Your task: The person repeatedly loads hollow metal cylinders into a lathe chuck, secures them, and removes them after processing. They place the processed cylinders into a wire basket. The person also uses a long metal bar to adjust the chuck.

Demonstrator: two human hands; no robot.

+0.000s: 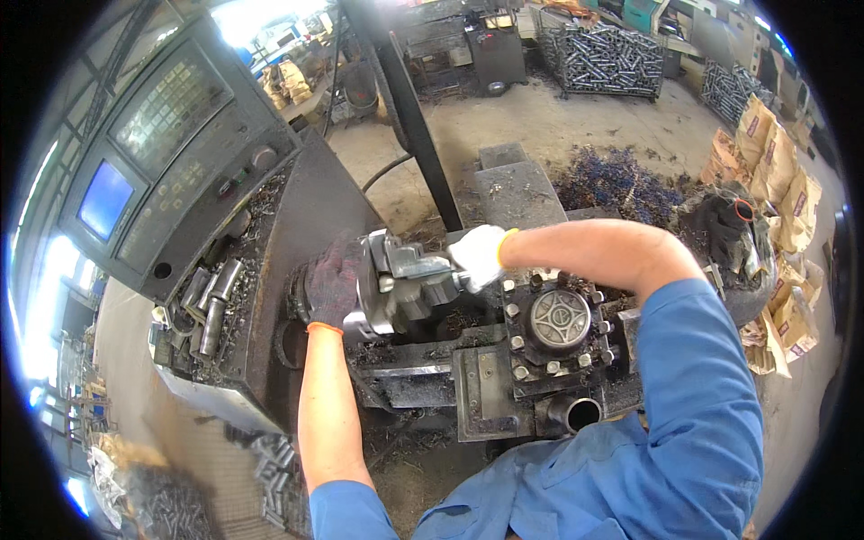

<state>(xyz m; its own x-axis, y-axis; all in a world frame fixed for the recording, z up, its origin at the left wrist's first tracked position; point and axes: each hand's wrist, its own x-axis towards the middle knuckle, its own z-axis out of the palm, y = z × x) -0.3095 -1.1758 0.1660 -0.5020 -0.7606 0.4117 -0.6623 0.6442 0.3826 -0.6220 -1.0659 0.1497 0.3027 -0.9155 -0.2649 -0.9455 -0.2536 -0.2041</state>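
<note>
At centre frame, right hand [479, 256] bunches at metal part [463, 282], grip unclear; left hand [329, 290] beside chuck [396, 299], finger opening can't tell. Unexpected chuck rotation could catch either.

Glare: top-left, left rim | left hand [331, 286]: dim, blurred | lower-left: hazy | edges: bent, black corners

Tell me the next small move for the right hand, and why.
I'd probably draw the right hand a little clear of the chuck before any turning: its white glove sits right at the chuck's stepped front, where fabric could catch. The left hand, in a dark glove, is close by on the opposite side.
</note>
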